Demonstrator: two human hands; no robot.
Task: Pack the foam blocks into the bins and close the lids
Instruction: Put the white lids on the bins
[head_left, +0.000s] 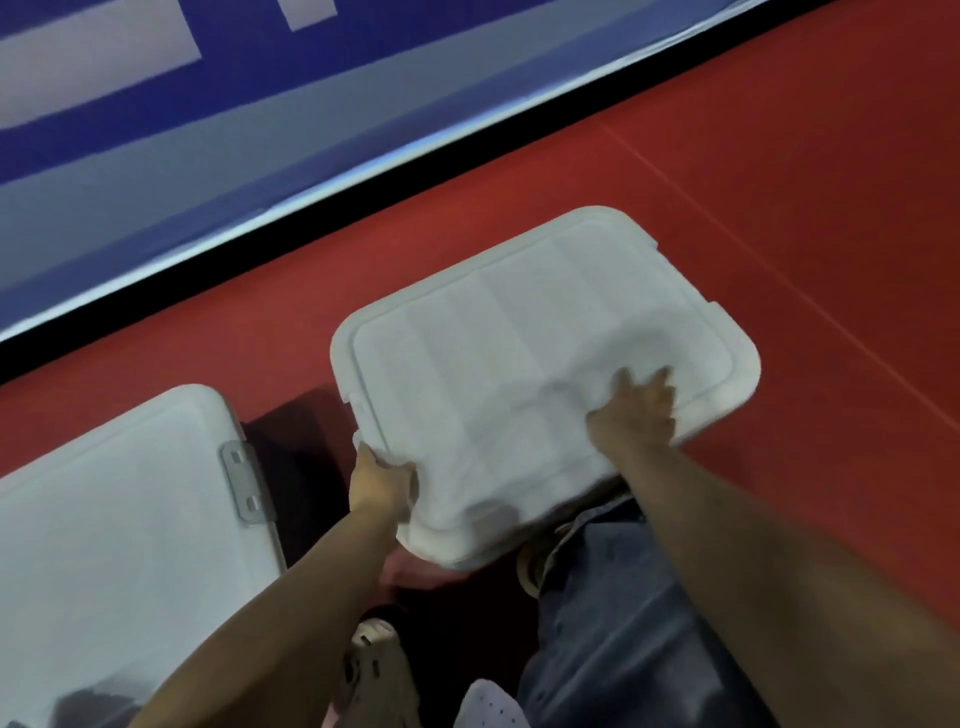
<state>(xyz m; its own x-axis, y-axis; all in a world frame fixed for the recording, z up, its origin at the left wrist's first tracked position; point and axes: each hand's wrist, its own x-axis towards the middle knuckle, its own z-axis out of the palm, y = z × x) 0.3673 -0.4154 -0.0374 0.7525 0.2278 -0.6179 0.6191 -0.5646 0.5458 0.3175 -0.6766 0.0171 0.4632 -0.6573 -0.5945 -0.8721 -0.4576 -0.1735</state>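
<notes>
A white ribbed bin lid (519, 338) lies over a bin on the red floor, in the middle of the view. My left hand (382, 483) grips the lid's near-left corner edge. My right hand (634, 413) presses flat on top of the lid near its near-right edge, fingers spread. The bin body under the lid is hidden. A second white bin (119, 519) with its lid on and a grey latch (244, 486) stands at the lower left. No foam blocks are visible.
A blue and white wall panel (208, 130) with a black base strip runs diagonally behind the bins. My legs in jeans (613, 623) and shoes (374, 660) stand just in front of the middle bin. Red floor (779, 182) extends to the right.
</notes>
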